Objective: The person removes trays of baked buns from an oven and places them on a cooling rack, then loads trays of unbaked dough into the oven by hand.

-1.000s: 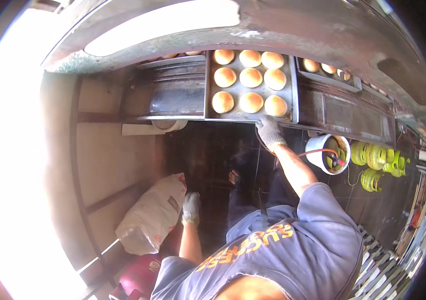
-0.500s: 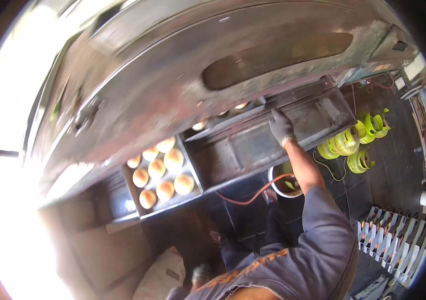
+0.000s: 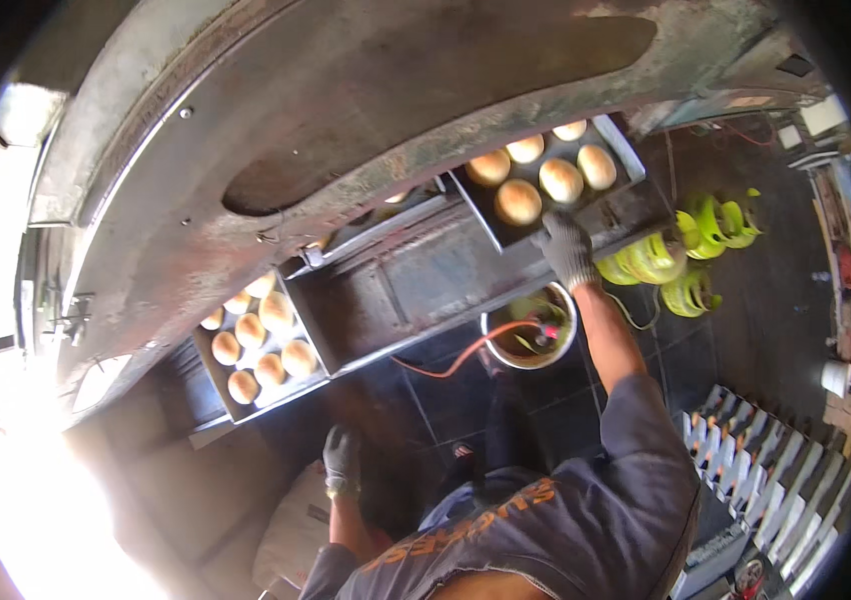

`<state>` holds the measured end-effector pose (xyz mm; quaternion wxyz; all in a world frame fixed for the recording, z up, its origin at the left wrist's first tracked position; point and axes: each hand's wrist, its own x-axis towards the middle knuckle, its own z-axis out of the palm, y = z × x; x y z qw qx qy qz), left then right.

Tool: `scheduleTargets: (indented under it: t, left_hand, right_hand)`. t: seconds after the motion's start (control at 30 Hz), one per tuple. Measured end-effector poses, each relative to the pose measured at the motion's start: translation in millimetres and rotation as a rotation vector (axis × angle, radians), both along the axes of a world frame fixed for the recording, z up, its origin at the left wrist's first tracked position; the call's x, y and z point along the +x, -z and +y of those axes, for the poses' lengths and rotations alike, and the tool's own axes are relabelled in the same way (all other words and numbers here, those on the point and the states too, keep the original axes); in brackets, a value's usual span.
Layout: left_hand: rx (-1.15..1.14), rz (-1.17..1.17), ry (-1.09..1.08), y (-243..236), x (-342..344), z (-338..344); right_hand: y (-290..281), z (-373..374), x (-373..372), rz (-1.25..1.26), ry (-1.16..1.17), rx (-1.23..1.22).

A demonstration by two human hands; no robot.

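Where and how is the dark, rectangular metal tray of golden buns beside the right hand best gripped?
Probably by the near rim of the tray, from the person's side: that edge faces the person and the grey-gloved right hand is at it, while the curved, worn metal hood crowds the far left. Buns cover the base, so keeping it level seems wise.

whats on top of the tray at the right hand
Six golden-topped buns show on the metal tray at the gloved right hand. The overhanging oven front covers the tray's far part, so anything there cannot be seen.
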<state>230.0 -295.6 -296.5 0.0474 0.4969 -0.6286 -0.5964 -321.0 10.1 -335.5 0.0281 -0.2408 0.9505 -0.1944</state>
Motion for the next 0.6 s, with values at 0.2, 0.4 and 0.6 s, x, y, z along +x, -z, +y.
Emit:
scheduleTargets:
  t: [0.2,0.4,0.6]
  left_hand:
    - [0.109,-0.058,0.02,77,68,19]
    - [0.407,-0.256,-0.092,44,146,79]
    - [0.306,-0.579,-0.03,8,280,68]
  right_hand:
    - [-7,100,96,0.046,0.133,-0.027]
    - [-12,62,170,0.063,0.406,-0.044]
    - [7,-57,169,-1.169,0.689,-1.245]
